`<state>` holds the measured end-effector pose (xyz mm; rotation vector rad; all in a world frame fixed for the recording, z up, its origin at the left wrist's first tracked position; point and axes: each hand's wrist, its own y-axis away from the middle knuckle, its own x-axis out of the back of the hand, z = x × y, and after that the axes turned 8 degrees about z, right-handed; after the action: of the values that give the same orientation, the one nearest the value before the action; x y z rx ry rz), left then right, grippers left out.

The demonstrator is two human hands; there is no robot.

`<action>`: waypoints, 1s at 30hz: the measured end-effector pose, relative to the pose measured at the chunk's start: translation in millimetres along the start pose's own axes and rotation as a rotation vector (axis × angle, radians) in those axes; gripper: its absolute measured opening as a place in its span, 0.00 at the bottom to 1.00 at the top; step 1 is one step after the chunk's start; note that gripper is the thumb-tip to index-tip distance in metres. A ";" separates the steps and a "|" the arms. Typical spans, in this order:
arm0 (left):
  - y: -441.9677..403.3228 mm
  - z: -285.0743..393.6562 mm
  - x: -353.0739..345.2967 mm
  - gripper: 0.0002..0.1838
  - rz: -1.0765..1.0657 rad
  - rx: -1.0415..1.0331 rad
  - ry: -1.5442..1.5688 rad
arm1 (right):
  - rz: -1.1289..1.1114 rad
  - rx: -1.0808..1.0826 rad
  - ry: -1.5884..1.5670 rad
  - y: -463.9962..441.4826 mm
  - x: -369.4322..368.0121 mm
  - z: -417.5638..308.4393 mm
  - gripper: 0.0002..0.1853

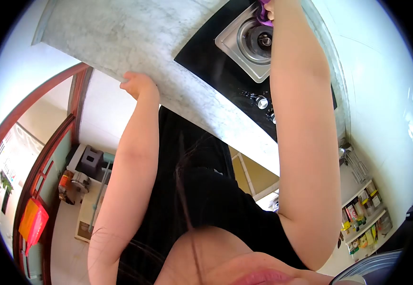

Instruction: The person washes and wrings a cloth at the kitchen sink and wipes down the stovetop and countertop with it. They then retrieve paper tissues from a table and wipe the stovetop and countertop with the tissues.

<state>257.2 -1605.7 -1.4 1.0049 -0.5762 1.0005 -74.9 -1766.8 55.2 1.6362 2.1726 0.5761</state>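
At the top edge, my right hand is closed on a purple cloth, partly cut off by the frame. Hand and cloth are over the metal tray of a black gas stove, beside its round burner. My right forearm covers part of the stove. My left hand is at the front edge of the marble counter, its fingers bent inward and nothing visible in them. Whether it presses on the counter I cannot tell.
Wet drops lie around the silver stove knobs. Spice shelves and a wire rack stand on the right. A wooden door frame, a red-orange bag and a grey stool are on the left.
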 end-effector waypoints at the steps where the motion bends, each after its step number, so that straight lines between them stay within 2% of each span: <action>1: -3.0 -0.1 -1.3 0.31 0.004 -0.002 -0.027 | -0.084 0.021 0.031 -4.0 12.7 -7.7 0.30; 5: 4.7 10.8 7.8 0.30 -0.054 0.029 -0.054 | -0.334 0.212 0.297 4.3 87.8 -28.4 0.32; 8: 2.6 9.6 7.1 0.30 -0.022 -0.018 -0.089 | -0.465 0.624 0.721 11.4 125.6 -31.3 0.34; 10: 3.9 10.4 8.4 0.30 -0.014 -0.021 -0.125 | -0.493 0.983 1.055 -3.0 118.6 -29.1 0.35; 12: 5.4 9.2 6.4 0.30 0.000 -0.024 -0.146 | -0.539 1.168 1.358 -23.3 97.7 -12.4 0.37; 16: 2.8 7.6 -0.2 0.30 0.036 -0.050 -0.139 | -0.636 1.150 1.673 -33.2 59.0 22.4 0.39; 19: -2.5 1.1 -7.3 0.30 0.065 -0.070 -0.148 | -0.758 1.291 1.661 -34.1 36.1 26.7 0.37; 22: -7.8 -4.9 -10.3 0.31 0.057 -0.059 -0.077 | -0.761 1.270 1.555 -46.5 35.6 24.0 0.34; 25: 4.6 2.3 -8.0 0.32 0.057 -0.037 -0.066 | -0.534 1.195 1.431 -65.5 61.6 25.2 0.34; 28: 13.1 7.3 -5.1 0.32 0.044 -0.015 -0.046 | -0.349 1.388 1.277 -115.2 124.2 20.3 0.31; 29: 14.3 7.6 -4.8 0.32 0.035 -0.003 -0.026 | -0.350 1.254 1.260 -118.7 154.5 9.7 0.35; 30: 16.2 7.1 -4.4 0.32 0.033 0.002 -0.021 | -0.287 1.223 1.249 -135.9 186.4 6.0 0.33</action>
<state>241.0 -1611.0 5.1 1.0117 -0.6113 1.0206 -232.2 -1620.0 -28.3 1.3884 4.1781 0.0636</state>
